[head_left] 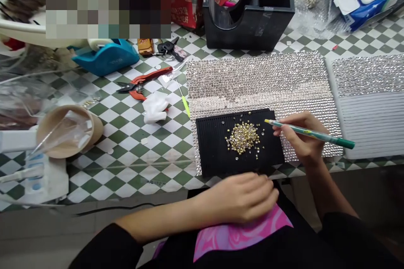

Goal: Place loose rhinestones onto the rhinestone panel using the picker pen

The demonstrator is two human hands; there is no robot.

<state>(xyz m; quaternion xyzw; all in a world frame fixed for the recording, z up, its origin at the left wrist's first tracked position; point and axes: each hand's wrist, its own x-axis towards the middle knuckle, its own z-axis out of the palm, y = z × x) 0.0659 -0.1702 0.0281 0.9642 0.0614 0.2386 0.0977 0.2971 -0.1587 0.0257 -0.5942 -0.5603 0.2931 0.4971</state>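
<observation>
Right hand (304, 138) grips pen (334, 139), tip near tray's (211, 147) far right corner. Stones (243, 138) heaped mid-tray. Left hand (249, 197) by table's (126, 147) near edge; grip indeterminable.

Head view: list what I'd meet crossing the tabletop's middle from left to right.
Tan cup → crumpled white wad → tool with a yellow-green handle → pile of small gold-toned stones → right hand → white ridged board.
</observation>
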